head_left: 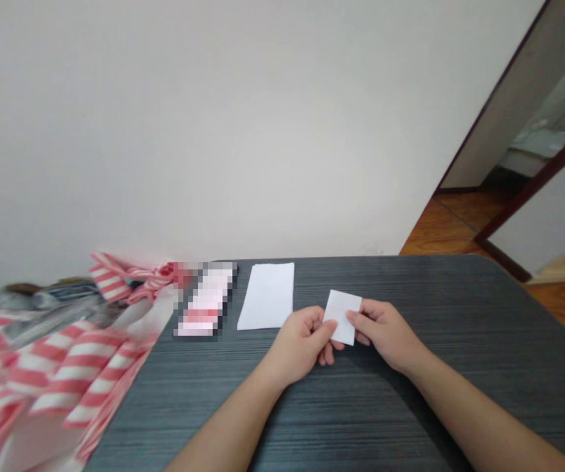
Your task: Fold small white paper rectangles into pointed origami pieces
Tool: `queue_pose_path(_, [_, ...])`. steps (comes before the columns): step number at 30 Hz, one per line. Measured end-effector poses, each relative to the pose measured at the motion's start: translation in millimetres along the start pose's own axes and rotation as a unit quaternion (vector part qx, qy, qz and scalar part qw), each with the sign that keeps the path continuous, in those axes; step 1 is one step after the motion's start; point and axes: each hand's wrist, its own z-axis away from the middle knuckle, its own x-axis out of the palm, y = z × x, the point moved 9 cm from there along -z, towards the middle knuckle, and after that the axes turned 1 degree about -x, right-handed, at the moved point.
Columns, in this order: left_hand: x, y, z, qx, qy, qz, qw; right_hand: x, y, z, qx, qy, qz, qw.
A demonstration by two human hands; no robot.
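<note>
Your left hand (302, 344) and right hand (385, 333) are pinching a small white paper (341, 314) over the dark table (459, 341), covering parts of the paper's edges. Left of the table, striped cloth (93, 364) is spilling out of view. Toward the table's far left, larger white paper (269, 295) is lying beside a pixelated, unidentifiable item (206, 298). Behind the table, a pale wall (263, 131) is rising.
</note>
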Motion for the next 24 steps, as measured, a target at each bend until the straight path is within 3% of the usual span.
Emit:
queue_pose_path(12, [1.7, 5.4, 2.1, -0.012, 0.002, 0.011, 1.0, -5.9, -6.7, 2.8, -0.002, 0.035, 0.031, 0.999])
queue_pose_path(21, [-7.1, -7.1, -4.1, -0.001, 0.016, 0.072, 0.997, -23.3, 9.2, -1.2, -0.013, 0.081, -0.011, 0.997])
queue_pose_path(24, [-7.9, -7.5, -3.2, 0.007, 0.021, 0.049, 0.999, -25.9, 13.1, -1.9, -0.007, 0.089, -0.019, 0.996])
